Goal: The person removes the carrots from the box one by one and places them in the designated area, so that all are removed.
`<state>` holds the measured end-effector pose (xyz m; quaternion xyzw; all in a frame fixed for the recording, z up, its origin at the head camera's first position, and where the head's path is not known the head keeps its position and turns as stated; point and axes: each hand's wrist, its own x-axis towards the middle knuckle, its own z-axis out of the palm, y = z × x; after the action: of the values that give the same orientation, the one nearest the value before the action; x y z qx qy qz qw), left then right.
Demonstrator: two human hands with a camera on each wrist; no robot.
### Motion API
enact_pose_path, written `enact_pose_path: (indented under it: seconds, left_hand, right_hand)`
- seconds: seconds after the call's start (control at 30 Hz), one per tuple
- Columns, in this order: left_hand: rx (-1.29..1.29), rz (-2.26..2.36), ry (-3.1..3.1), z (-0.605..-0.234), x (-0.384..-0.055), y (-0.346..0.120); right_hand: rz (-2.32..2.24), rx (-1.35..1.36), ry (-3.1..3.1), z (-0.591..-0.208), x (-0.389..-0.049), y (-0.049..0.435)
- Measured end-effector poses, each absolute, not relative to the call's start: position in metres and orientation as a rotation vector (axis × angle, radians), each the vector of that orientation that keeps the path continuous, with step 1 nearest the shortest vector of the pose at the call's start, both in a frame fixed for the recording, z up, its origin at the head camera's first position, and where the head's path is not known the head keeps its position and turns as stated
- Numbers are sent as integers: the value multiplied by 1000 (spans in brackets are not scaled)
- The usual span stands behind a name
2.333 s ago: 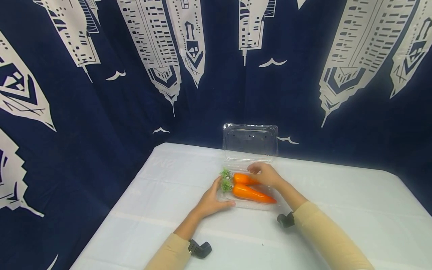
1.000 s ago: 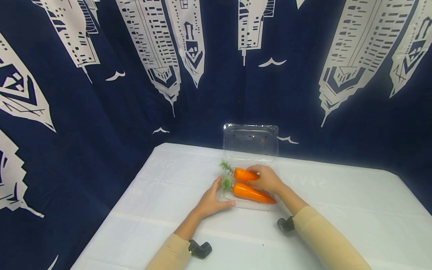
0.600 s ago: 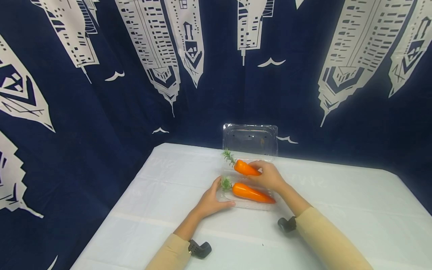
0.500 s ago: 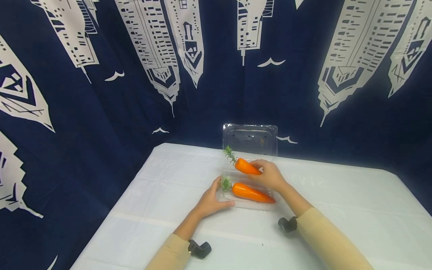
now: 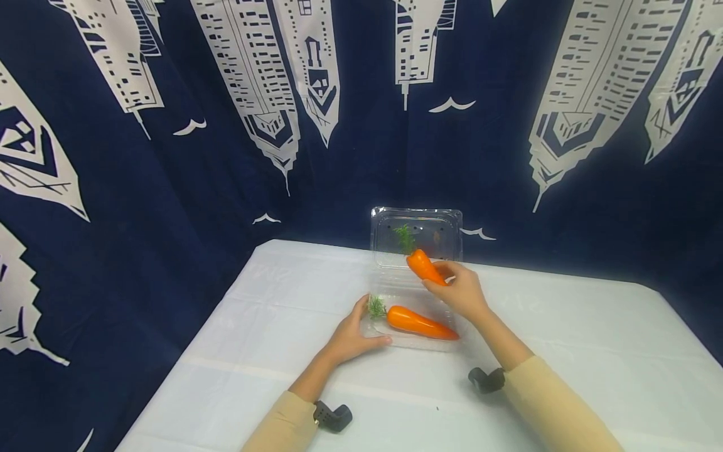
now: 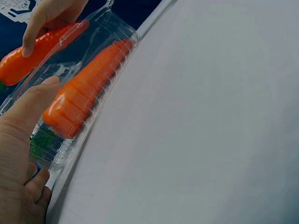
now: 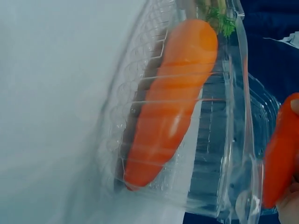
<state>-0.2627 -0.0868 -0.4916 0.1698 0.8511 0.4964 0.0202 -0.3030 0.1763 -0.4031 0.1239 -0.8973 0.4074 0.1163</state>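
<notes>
In the head view my right hand [image 5: 460, 292] pinches an orange carrot [image 5: 423, 266] between thumb and fingers, raised above the far side of a clear plastic clamshell container [image 5: 418, 344]. Its green leafy top points up and overlaps the container's raised lid [image 5: 449, 242]. A second carrot [image 5: 420, 322] lies inside the container, leaves toward the left end. My left hand [image 5: 346, 337] holds that left end, its thumb [image 6: 39, 95] over the near rim in the left wrist view and other fingers outside. The right wrist view shows the lying carrot [image 7: 173, 102] through the ribbed wall.
The container stands on a table with a white cloth [image 5: 271, 326], its hinged lid tilted up at the back. Behind the table hangs a dark blue curtain [image 5: 350, 188] with white building prints. Black bands with small devices [image 5: 333, 417] sit on both wrists.
My right hand has taken hold of the far carrot, lifted it out of the container and swung its leafy top upward. The left hand and the other carrot have stayed in place.
</notes>
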Motion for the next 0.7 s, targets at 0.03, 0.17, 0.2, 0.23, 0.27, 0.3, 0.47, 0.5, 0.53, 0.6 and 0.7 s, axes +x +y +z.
enact_pose_path:
  seconds: [0.03, 0.17, 0.2, 0.23, 0.27, 0.3, 0.47, 0.5, 0.53, 0.6, 0.7]
  left_hand:
    - [528, 1541, 2638, -492, -263, -87]
    - [533, 1545, 2636, -493, -264, -86]
    - [534, 1545, 2638, -493, -264, -86]
    - [535, 1544, 2639, -493, -264, -86]
    - [537, 1545, 2642, -493, -264, -86]
    - [538, 1545, 2643, -493, -264, -86]
    - [540, 1551, 2644, -494, -265, -86]
    - [539, 1552, 2644, -494, -265, -86]
    - [539, 1553, 2644, -494, -265, -86]
    - [535, 1554, 2643, -494, -265, -86]
    - [533, 1560, 2639, -494, -264, -86]
  right_hand:
    - [1205, 336, -2618, -403, -302, 177]
    - [1232, 244, -2593, -402, -297, 184]
    - [1236, 225, -2589, -402, -296, 186]
    - [1238, 205, -2589, -402, -296, 188]
    - [1235, 186, -2589, -403, -295, 190]
    - [1238, 167, -2589, -403, -293, 191]
    - [1269, 77, -2580, -405, -288, 203]
    - [1275, 62, -2577, -405, -287, 205]
    - [1275, 46, -2573, -406, -286, 207]
    - [1280, 11, -2564, -407, -284, 210]
    - [1286, -40, -2554, -409, -281, 216]
